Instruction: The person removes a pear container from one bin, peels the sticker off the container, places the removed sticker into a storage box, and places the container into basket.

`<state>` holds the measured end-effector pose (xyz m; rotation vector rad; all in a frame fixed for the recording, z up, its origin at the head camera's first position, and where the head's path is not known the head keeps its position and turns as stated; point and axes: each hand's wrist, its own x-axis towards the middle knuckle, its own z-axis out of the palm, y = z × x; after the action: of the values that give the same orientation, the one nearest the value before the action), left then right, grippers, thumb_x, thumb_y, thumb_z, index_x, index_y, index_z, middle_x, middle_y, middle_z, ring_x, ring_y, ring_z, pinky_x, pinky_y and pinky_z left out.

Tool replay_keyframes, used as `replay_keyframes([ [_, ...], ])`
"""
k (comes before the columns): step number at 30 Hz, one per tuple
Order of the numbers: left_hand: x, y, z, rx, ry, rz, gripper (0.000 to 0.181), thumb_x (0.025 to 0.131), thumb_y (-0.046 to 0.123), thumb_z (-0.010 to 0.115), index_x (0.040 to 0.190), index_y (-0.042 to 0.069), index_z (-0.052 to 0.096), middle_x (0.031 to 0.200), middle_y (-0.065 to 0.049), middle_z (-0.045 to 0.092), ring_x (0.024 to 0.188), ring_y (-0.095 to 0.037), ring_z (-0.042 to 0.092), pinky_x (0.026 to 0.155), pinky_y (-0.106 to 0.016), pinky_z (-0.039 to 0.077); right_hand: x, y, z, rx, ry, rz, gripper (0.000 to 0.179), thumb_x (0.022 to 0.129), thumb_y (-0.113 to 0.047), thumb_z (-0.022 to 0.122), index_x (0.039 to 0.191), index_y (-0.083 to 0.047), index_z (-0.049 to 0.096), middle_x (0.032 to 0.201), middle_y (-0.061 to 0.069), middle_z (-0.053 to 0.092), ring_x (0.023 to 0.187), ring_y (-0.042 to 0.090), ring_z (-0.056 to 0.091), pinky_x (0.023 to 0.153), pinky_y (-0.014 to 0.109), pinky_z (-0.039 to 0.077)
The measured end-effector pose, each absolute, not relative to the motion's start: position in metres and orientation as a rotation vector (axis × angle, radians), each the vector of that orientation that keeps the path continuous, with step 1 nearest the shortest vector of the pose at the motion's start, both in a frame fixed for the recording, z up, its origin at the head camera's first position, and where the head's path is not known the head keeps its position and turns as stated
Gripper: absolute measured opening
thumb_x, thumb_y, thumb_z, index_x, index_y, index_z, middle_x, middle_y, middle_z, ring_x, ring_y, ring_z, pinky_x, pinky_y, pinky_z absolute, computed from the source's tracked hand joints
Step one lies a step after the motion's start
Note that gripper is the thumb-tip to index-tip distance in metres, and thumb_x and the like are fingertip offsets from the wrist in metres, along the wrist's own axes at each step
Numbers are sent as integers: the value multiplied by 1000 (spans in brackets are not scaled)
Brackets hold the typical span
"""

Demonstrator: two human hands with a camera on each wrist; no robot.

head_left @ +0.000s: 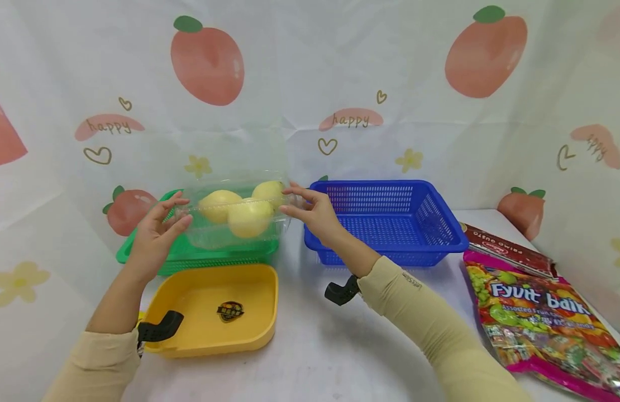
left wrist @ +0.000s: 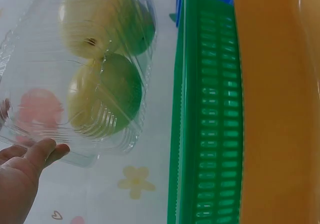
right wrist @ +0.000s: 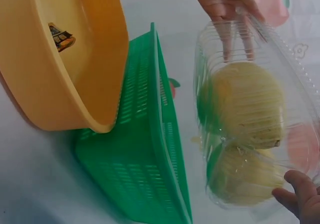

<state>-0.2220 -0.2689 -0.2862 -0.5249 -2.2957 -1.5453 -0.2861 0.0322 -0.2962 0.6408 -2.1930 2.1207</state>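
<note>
A clear plastic clamshell box [head_left: 204, 230] holding three pale yellow round fruits [head_left: 250, 218] is raised above the green basket [head_left: 214, 255]. My left hand [head_left: 156, 234] pinches the box's left end between thumb and fingers. At the opposite end, my right hand [head_left: 316, 215] grips the box by its edge. The left wrist view shows the left thumb on the edge of the box [left wrist: 47, 149]. In the right wrist view, both hands hold the box [right wrist: 235, 38] from its two ends, and the fruits lie inside behind the ribbed plastic.
A yellow tray [head_left: 199, 301] stands in front of the green basket. To the right is a blue basket [head_left: 385, 259]. A candy bag [head_left: 546, 318] and a dark red packet [head_left: 511, 251] lie at the far right. A printed cloth [head_left: 290, 67] hangs behind.
</note>
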Motion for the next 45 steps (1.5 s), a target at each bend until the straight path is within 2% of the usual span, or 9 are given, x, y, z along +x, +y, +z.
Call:
replay_keyframes([
  [5, -232, -274, -285, -484, -2340, -1478, 39, 97, 17, 49, 135, 10, 45, 154, -11, 23, 133, -30, 40, 84, -2, 42, -296, 24, -298, 608, -2199, 2169, 37, 86, -11, 65, 123, -6, 60, 149, 1, 38, 123, 28, 53, 99, 36, 46],
  [11, -245, -279, -279, -435, -2404, -1401, 43, 98, 23, 47, 139, 13, 41, 153, -9, 26, 135, -41, 31, 86, -3, 41, -305, 15, -297, 564, -2229, 2176, 36, 88, -13, 64, 124, -9, 60, 149, 2, 37, 121, 28, 54, 98, 38, 47],
  [16, -255, -284, -275, -374, -2452, -1386, 46, 98, 30, 46, 141, 16, 39, 153, -7, 26, 141, -33, 21, 110, -38, 34, -313, 8, -295, 517, -2282, 2157, 38, 89, -16, 63, 126, -13, 59, 149, 1, 37, 128, 27, 47, 98, 40, 48],
  [18, -259, -286, -274, -369, -2461, -1396, 47, 97, 32, 46, 141, 16, 39, 153, -9, 25, 142, -33, 19, 109, -56, 27, -317, 5, -294, 478, -2293, 2168, 38, 88, -18, 64, 126, -15, 59, 148, 0, 38, 129, 25, 45, 98, 40, 47],
  [21, -264, -290, -274, -377, -2487, -1400, 46, 97, 34, 46, 141, 19, 40, 153, -10, 24, 142, -35, 16, 107, -62, 23, -323, 0, -296, 453, -2293, 2192, 39, 89, -17, 63, 127, -13, 59, 148, 1, 39, 133, 22, 40, 100, 39, 46],
  [27, -270, -302, -278, -355, -2584, -1435, 46, 97, 36, 45, 140, 22, 39, 155, -12, 21, 143, -36, 10, 107, -64, 22, -331, -9, -301, 458, -2295, 2238, 38, 89, -15, 63, 126, -10, 59, 148, 4, 38, 138, 23, 33, 103, 38, 43],
  [37, -287, -314, -275, -241, -2735, -1389, 61, 96, 44, 41, 146, 12, 28, 155, -22, 12, 134, -39, 27, 108, -50, 33, -341, -27, -302, 334, -2336, 2198, 39, 86, -16, 66, 125, -13, 61, 145, 5, 42, 131, 23, 45, 95, 34, 49],
  [42, -289, -316, -276, -184, -2755, -1339, 65, 95, 46, 40, 146, 7, 27, 150, -26, 21, 128, -37, 35, 105, -51, 35, -342, -34, -302, 297, -2371, 2129, 37, 86, -18, 67, 122, -14, 63, 143, 5, 46, 133, 23, 42, 95, 36, 49],
  [45, -291, -315, -278, -152, -2743, -1309, 66, 95, 46, 41, 145, 5, 29, 146, -26, 28, 121, -31, 42, 103, -44, 40, -343, -36, -304, 267, -2405, 2096, 37, 86, -20, 67, 122, -13, 63, 141, 6, 48, 124, 24, 52, 94, 36, 50],
])
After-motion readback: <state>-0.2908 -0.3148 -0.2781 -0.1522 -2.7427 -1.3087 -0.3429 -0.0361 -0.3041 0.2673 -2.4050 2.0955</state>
